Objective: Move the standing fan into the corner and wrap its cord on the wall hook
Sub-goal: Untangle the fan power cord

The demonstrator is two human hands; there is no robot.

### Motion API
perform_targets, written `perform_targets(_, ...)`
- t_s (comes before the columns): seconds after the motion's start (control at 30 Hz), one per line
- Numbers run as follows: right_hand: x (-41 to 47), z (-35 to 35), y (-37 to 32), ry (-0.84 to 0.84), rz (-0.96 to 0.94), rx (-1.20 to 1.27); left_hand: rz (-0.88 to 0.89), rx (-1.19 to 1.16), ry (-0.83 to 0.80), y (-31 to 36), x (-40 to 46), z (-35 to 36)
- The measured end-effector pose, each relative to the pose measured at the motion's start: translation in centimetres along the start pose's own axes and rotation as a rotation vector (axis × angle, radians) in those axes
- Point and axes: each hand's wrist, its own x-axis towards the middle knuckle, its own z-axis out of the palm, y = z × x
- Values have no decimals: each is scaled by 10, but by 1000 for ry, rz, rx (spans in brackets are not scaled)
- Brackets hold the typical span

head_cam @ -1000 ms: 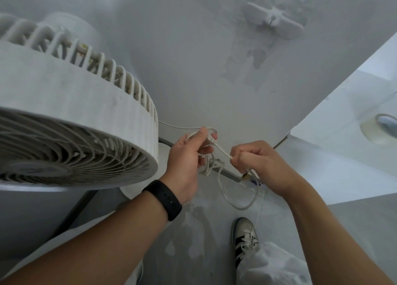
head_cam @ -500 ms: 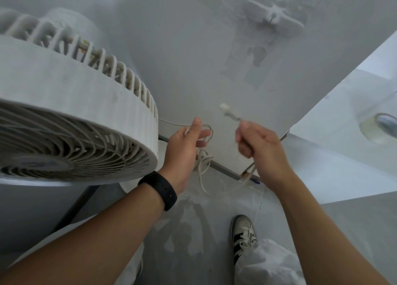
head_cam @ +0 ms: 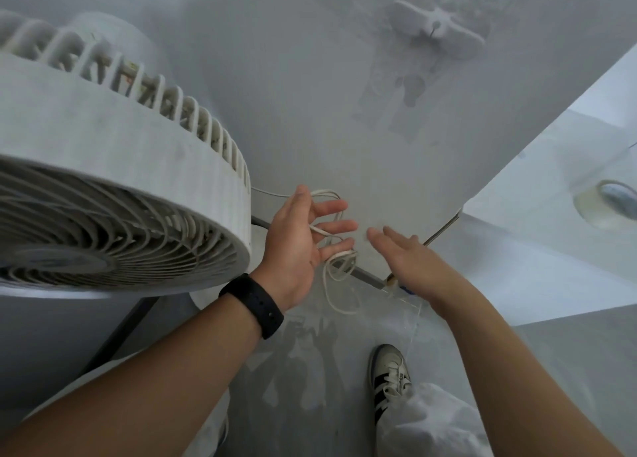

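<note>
The white standing fan (head_cam: 113, 194) fills the left of the view, its head close to the grey wall. Its thin white cord (head_cam: 336, 250) runs from behind the fan and lies in loose loops over the spread fingers of my left hand (head_cam: 303, 239), with a length dangling below toward the floor. My right hand (head_cam: 410, 256) is just right of the loops, fingers straight and holding nothing. The white wall hook (head_cam: 436, 31) is high on the wall at the upper right, with no cord on it.
The fan's dark pole (head_cam: 117, 336) slants down at lower left over its round white base (head_cam: 203, 300). A white ledge (head_cam: 551, 215) with a roll of tape (head_cam: 606, 203) runs along the right. My shoe (head_cam: 389, 377) stands on the grey floor below.
My right hand has let go of the cord's plug end and dropped lower with fingers straightened. My left hand has opened its fingers, and the cord loops hang over them.
</note>
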Motion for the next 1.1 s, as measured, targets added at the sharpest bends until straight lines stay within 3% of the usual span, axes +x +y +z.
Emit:
perform_targets(0.13,-11,5,-6,-89,-48,139,25,-30,-13,3,-2,3)
perform_targets(0.33,-12,29,-12,-260,41,380,38,-15,-41,0,-1,2)
perform_targets(0.57,-7,41,-11,-26,37,445,64,-69,-111,0,-3,1)
perform_targets(0.77,-2,43,-7,-9,20,508,87,-72,-79,-2,-3,2)
perform_targets(0.97,-2,30,-6,228,-197,296,177,-58,2,0,3,1)
perform_targets(1.1,-4,21,-6,323,-287,233,211,149,86,-5,5,0)
